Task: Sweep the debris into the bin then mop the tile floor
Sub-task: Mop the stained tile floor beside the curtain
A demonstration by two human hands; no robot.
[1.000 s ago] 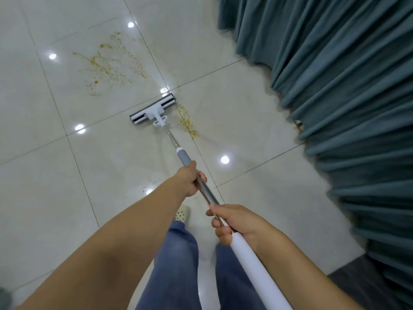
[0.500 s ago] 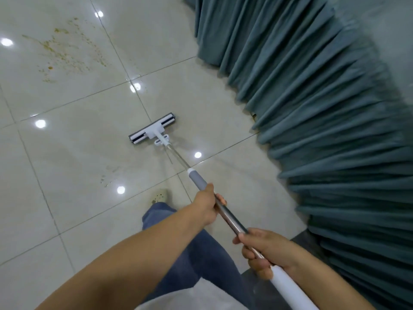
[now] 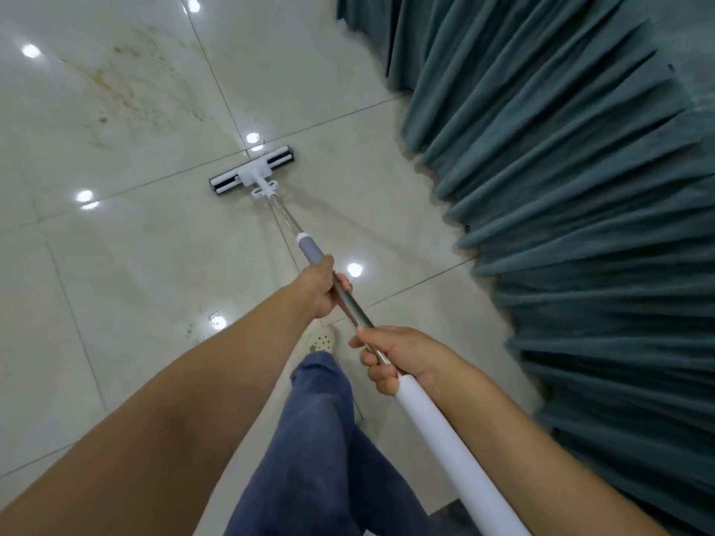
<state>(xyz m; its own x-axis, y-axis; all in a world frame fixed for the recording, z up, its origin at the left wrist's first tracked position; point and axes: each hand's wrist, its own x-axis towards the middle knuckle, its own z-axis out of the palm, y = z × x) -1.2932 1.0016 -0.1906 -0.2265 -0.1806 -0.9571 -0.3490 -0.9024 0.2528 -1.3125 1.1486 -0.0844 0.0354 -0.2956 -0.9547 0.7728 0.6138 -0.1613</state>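
Observation:
I hold a long mop with both hands. Its white and black flat head point(image 3: 251, 170) lies on the glossy cream tile floor point(image 3: 116, 265), across a grout line ahead of me. My left hand point(image 3: 323, 290) grips the metal shaft just below the grey sleeve point(image 3: 310, 249). My right hand point(image 3: 390, 357) grips the shaft lower down, where the thick white handle point(image 3: 441, 442) begins. A smeared yellowish-brown stain point(image 3: 127, 90) spreads over the tile at the upper left, beyond the mop head. A few small specks point(image 3: 201, 330) lie on the floor near my left forearm.
A heavy teal pleated curtain point(image 3: 561, 187) hangs along the whole right side, its hem close to the mop's path. My leg in blue jeans point(image 3: 321, 439) and a pale perforated shoe point(image 3: 323, 340) stand under the shaft. A dark mat corner point(image 3: 445, 516) shows at the bottom.
The mop head has been pulled back towards me and then pushed forward again, back to the grout line. The yellow streak beside it a second ago is gone. The far stain looks fainter and smeared.

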